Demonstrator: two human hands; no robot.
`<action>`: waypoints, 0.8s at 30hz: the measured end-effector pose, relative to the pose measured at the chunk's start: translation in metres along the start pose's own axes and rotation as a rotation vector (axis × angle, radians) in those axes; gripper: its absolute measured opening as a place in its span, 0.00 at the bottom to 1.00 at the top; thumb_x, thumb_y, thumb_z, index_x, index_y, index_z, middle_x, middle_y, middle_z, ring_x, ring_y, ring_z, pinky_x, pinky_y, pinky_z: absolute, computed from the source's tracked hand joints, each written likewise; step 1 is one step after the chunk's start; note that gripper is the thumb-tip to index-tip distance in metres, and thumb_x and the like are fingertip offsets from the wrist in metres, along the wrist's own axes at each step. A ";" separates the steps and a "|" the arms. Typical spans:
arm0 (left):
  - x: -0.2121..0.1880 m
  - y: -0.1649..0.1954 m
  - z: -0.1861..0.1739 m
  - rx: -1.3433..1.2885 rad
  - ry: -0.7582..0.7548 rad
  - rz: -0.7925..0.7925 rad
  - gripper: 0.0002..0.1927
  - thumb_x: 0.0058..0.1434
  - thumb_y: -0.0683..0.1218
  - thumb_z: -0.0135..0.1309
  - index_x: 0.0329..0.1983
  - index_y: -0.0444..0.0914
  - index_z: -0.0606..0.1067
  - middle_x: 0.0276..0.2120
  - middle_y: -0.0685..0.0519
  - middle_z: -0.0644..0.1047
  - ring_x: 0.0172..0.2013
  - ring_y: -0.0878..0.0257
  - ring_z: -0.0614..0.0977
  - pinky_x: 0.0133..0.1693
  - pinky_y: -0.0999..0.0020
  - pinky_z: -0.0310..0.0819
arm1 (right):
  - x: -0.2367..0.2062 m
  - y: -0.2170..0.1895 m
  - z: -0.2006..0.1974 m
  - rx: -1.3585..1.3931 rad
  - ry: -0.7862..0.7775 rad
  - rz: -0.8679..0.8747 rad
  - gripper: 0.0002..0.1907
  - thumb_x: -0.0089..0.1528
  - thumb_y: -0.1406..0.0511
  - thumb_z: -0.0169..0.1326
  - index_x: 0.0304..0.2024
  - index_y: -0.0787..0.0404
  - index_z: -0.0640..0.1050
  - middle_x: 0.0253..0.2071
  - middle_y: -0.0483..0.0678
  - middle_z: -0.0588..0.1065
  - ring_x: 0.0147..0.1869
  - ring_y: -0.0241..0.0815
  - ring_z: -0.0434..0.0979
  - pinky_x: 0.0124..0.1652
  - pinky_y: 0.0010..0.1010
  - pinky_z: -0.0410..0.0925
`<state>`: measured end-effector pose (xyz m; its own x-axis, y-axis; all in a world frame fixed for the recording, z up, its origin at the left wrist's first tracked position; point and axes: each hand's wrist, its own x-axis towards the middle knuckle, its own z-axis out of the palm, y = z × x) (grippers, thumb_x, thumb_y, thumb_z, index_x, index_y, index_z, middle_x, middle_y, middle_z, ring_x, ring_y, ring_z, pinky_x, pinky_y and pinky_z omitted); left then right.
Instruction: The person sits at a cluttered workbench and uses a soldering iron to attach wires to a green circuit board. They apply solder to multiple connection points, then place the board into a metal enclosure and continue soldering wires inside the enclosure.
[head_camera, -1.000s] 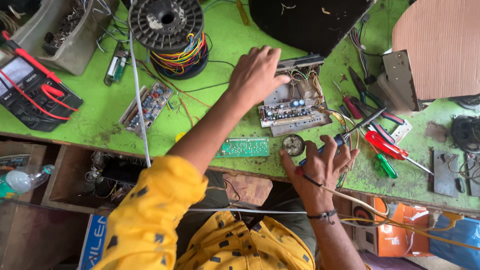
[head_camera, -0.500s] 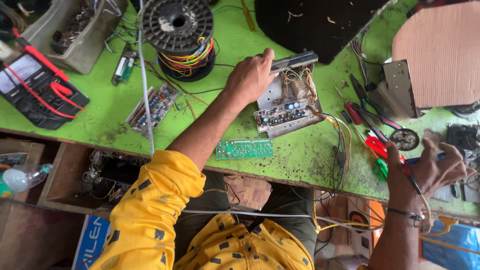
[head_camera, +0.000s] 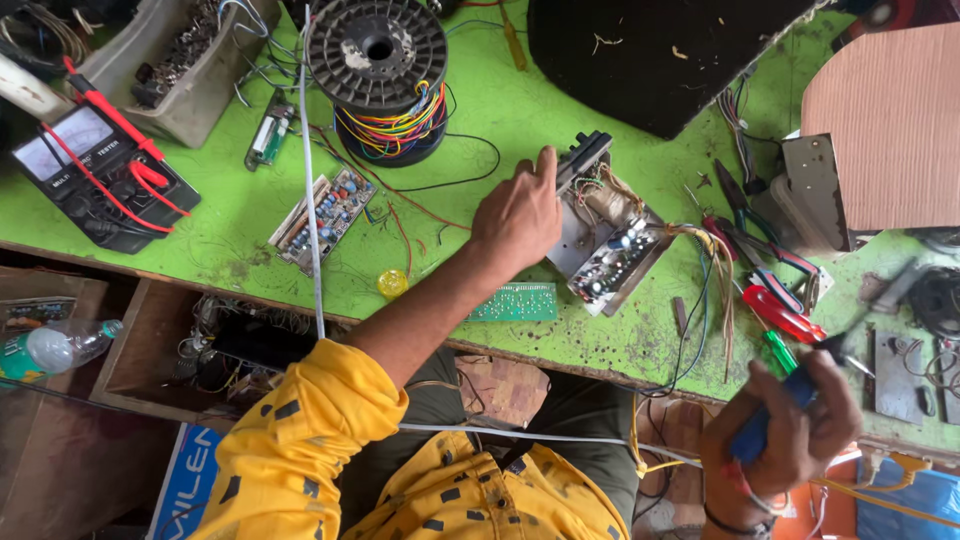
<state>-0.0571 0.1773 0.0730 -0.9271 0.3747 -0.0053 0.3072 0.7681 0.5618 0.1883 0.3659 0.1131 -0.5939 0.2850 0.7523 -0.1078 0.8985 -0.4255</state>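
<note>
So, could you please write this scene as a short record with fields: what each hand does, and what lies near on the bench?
Surface: green workbench, worn and stained
Left hand: left hand rests on the edge of the amplifier circuit board, index finger pointing up
Right hand: right hand grips a blue-handled tool at the bench's near edge
Near the board: small green circuit board, loose coloured wires
Tools at right: red-handled pliers, green screwdriver
Further left: wire spool, multimeter, yellow cap

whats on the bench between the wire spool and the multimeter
In the head view, between the wire spool and the multimeter lie a grey parts tray and a small green component on the green bench.
</note>
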 end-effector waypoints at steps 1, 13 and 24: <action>-0.002 -0.002 0.004 -0.012 -0.014 0.042 0.33 0.64 0.43 0.51 0.69 0.26 0.55 0.41 0.30 0.75 0.28 0.48 0.83 0.26 0.58 0.83 | -0.002 -0.005 -0.003 0.050 -0.038 0.023 0.06 0.68 0.76 0.53 0.42 0.62 0.78 0.61 0.60 0.67 0.69 0.60 0.71 0.67 0.47 0.68; -0.001 -0.017 -0.022 -0.046 -0.217 0.171 0.31 0.52 0.53 0.67 0.50 0.34 0.66 0.37 0.40 0.81 0.40 0.44 0.83 0.44 0.50 0.78 | 0.021 0.004 0.069 -0.259 -0.600 -0.267 0.24 0.53 0.52 0.70 0.48 0.54 0.84 0.60 0.54 0.67 0.66 0.59 0.62 0.65 0.55 0.58; 0.019 0.017 0.027 0.325 -0.120 0.633 0.19 0.56 0.49 0.65 0.48 0.39 0.75 0.47 0.48 0.78 0.54 0.53 0.77 0.65 0.37 0.55 | 0.012 0.044 0.073 -0.340 -0.350 -0.234 0.10 0.65 0.61 0.69 0.45 0.58 0.85 0.66 0.51 0.65 0.70 0.58 0.58 0.68 0.48 0.61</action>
<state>-0.0640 0.2117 0.0600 -0.5259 0.8392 0.1385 0.8434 0.4935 0.2124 0.1182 0.3842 0.0671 -0.8214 -0.0122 0.5702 -0.0396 0.9986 -0.0357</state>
